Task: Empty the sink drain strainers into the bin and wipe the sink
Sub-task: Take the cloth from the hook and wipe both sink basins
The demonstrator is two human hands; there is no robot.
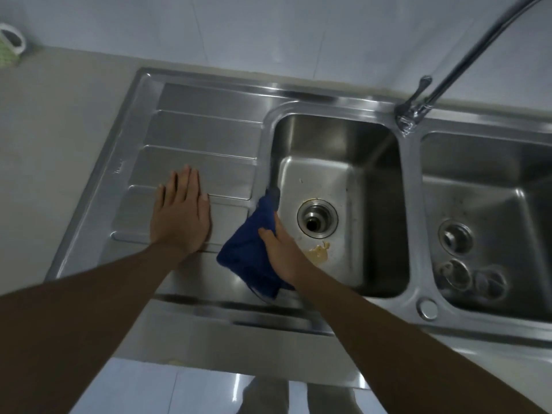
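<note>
Over the left basin's near-left rim: blue cloth, long axis running from near edge up toward basin wall, pressed under right hand, fingers flat on top, cloth mostly left of and beneath palm. Left hand open, flat on drainboard. Yellow residue beside open drain.
</note>
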